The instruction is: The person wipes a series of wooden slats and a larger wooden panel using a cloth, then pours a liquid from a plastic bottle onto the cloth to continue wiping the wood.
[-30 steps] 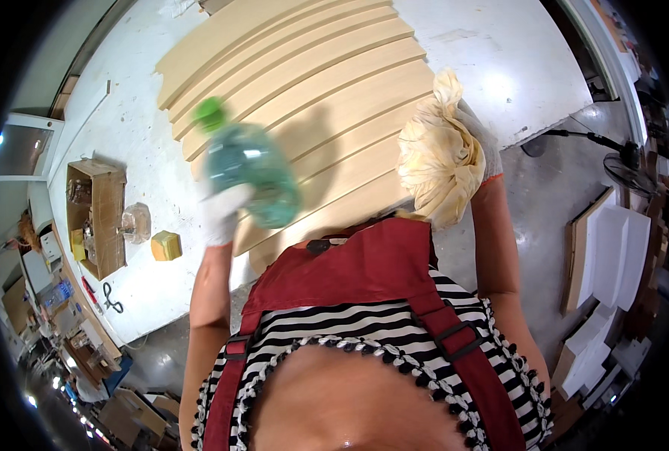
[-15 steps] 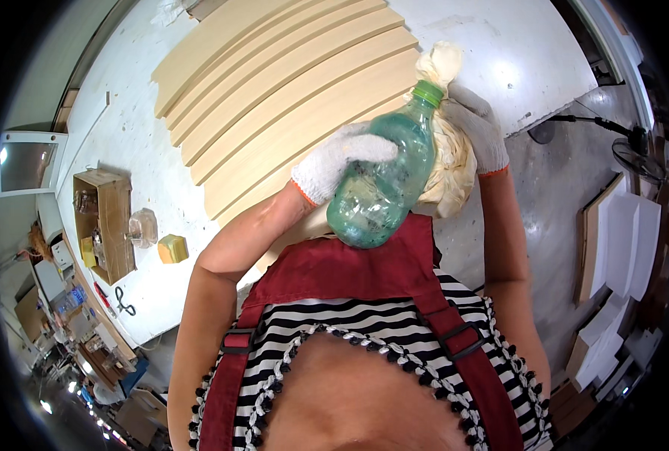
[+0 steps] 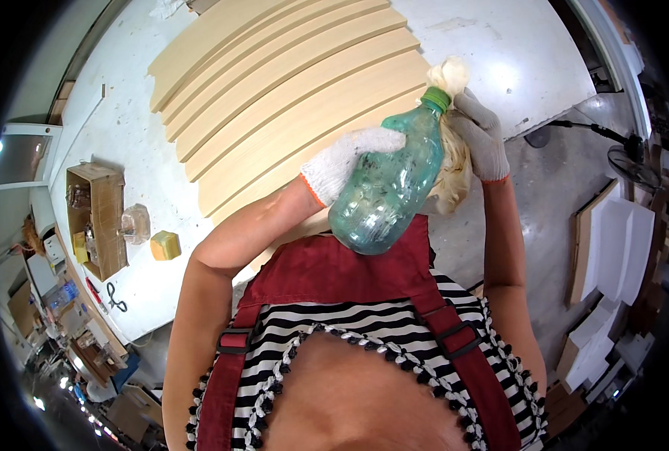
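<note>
A green translucent plastic bottle [image 3: 387, 184] with a green cap is tilted in front of my chest, cap end up and to the right. My left hand [image 3: 349, 159], in a white knit glove with an orange cuff, grips its side. At the cap end my right hand [image 3: 482, 135], gloved the same way, is closed on a cream cloth [image 3: 455, 165]. A bunched end of the cloth sticks up past the cap, and the rest hangs along the bottle's right side. Some of my right fingers are hidden behind the cloth.
Several long pale wooden strips [image 3: 289, 83] lie side by side on the white table [image 3: 515, 68]. To the left are a cardboard box [image 3: 101, 218], a yellow block [image 3: 166, 245] and black scissors [image 3: 116, 298]. A fan [image 3: 635, 161] and white panels [image 3: 620, 240] stand at the right.
The bottle and the bunched cloth end have shifted slightly down and to the right. My right hand has moved a little lower, still on the cloth. My left hand keeps its grip.
</note>
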A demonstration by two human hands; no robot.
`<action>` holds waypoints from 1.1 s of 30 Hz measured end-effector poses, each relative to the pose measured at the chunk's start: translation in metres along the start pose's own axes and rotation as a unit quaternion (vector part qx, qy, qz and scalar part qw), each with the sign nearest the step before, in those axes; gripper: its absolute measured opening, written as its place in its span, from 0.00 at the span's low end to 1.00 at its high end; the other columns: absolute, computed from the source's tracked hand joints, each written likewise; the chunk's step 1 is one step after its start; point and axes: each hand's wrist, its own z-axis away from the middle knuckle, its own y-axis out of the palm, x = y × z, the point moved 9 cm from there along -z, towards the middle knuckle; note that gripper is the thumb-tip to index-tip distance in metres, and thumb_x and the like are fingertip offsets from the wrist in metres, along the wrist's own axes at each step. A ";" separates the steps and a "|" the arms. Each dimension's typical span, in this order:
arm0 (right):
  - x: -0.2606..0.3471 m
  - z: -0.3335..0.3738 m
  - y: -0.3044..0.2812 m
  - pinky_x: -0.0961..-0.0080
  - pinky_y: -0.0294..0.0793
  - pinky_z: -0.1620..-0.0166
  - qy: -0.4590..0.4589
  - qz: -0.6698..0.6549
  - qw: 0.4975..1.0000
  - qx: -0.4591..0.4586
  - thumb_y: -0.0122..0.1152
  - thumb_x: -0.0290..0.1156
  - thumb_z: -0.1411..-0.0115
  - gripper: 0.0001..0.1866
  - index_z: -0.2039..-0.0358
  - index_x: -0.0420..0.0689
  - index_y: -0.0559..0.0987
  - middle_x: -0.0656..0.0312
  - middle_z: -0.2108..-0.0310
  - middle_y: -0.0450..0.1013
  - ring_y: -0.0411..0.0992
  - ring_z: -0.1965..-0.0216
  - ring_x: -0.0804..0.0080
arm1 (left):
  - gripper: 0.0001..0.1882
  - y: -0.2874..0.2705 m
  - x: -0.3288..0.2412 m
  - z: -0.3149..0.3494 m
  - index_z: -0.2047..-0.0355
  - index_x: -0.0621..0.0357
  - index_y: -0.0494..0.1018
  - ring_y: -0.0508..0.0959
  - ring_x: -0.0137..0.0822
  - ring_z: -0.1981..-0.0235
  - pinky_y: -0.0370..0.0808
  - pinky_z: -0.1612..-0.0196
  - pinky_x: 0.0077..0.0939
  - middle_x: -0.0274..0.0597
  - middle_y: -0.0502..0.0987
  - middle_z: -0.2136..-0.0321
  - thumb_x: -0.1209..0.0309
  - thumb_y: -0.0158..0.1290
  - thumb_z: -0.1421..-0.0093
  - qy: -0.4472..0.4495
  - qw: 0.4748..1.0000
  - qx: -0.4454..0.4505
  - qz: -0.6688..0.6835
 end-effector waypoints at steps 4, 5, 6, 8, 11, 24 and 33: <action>0.034 0.004 0.004 0.83 0.67 0.48 -0.083 0.094 0.992 0.001 0.55 0.21 0.43 0.18 0.50 0.31 0.74 0.60 0.51 0.72 0.69 0.51 0.75 | 0.27 0.006 -0.017 0.004 0.46 0.66 0.68 0.78 0.35 0.59 0.76 0.54 0.30 0.46 0.77 0.56 0.67 0.58 0.45 0.066 0.970 0.012 -0.234; 0.043 0.005 0.003 0.82 0.68 0.49 -0.106 0.128 0.986 0.008 0.54 0.21 0.42 0.17 0.51 0.31 0.75 0.59 0.51 0.72 0.69 0.51 0.74 | 0.29 0.011 -0.023 0.006 0.46 0.67 0.67 0.77 0.33 0.58 0.74 0.52 0.28 0.44 0.77 0.56 0.68 0.59 0.47 0.111 0.943 0.021 -0.312; 0.050 0.005 0.001 0.81 0.69 0.51 -0.129 0.161 0.978 0.017 0.52 0.21 0.41 0.16 0.52 0.32 0.75 0.59 0.52 0.72 0.70 0.52 0.74 | 0.34 0.007 -0.027 0.011 0.44 0.67 0.66 0.74 0.32 0.55 0.71 0.48 0.29 0.42 0.75 0.55 0.67 0.63 0.51 0.121 0.927 -0.004 -0.354; 0.051 -0.008 -0.028 0.81 0.70 0.51 -0.148 0.237 0.959 -0.036 0.52 0.21 0.41 0.16 0.52 0.32 0.75 0.57 0.53 0.72 0.70 0.52 0.73 | 0.35 0.004 -0.033 0.021 0.44 0.66 0.67 0.74 0.33 0.54 0.70 0.48 0.28 0.43 0.75 0.55 0.67 0.64 0.51 0.163 0.910 -0.006 -0.382; 0.047 -0.044 -0.037 0.77 0.72 0.53 -0.157 0.326 0.927 -0.102 0.54 0.25 0.41 0.17 0.51 0.39 0.77 0.53 0.53 0.72 0.72 0.55 0.65 | 0.37 -0.007 -0.040 0.040 0.43 0.63 0.67 0.74 0.34 0.52 0.69 0.46 0.28 0.43 0.75 0.53 0.66 0.67 0.53 0.207 0.894 -0.006 -0.397; 0.002 -0.084 0.018 0.64 0.73 0.52 -0.104 0.764 0.636 0.011 0.47 0.27 0.41 0.20 0.52 0.62 0.79 0.59 0.54 0.71 0.69 0.55 0.55 | 0.38 -0.092 -0.049 0.124 0.43 0.67 0.65 0.76 0.34 0.55 0.72 0.52 0.26 0.44 0.76 0.55 0.66 0.62 0.54 0.326 0.923 -0.126 -0.161; 0.000 -0.088 0.020 0.63 0.73 0.54 -0.125 0.768 0.628 0.024 0.48 0.27 0.42 0.19 0.54 0.60 0.79 0.59 0.55 0.71 0.69 0.56 0.55 | 0.39 -0.106 -0.050 0.153 0.41 0.65 0.62 0.75 0.38 0.53 0.74 0.50 0.31 0.45 0.74 0.51 0.67 0.61 0.54 0.382 0.906 -0.146 -0.110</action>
